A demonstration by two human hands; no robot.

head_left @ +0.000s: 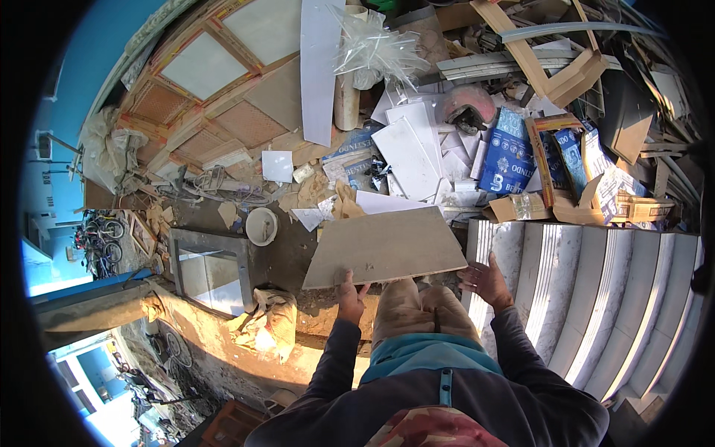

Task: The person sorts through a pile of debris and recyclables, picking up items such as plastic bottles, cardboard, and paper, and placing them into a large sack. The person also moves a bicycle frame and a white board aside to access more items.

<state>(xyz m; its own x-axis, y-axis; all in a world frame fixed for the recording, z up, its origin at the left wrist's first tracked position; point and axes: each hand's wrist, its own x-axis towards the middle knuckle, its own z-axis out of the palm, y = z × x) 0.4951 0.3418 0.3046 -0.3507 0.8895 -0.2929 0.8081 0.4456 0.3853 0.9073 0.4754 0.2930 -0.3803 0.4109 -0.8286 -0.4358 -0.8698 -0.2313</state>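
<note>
A flat grey-brown slab [383, 242], wide and thin like a large tile, lies tilted in front of my knees. My left hand [350, 299] grips its near edge left of the middle, thumb on top and fingers partly hidden beneath. Beside the slab's right corner is my right hand [487, 284], its fingers apart and the thumb raised clear. Its fingertips are at the corner; whether they touch it I cannot tell. My trousered legs [426, 309] are just below the near edge.
Pale steps [551, 290] rise on the right. Ahead are white tile pieces [408, 160], blue cartons [509, 153], a dusty helmet [469, 108] and scrap. A white bucket [261, 226], a grey frame [212, 272] and a cloth sack [269, 322] stand left. Framed panels [205, 65] lean behind.
</note>
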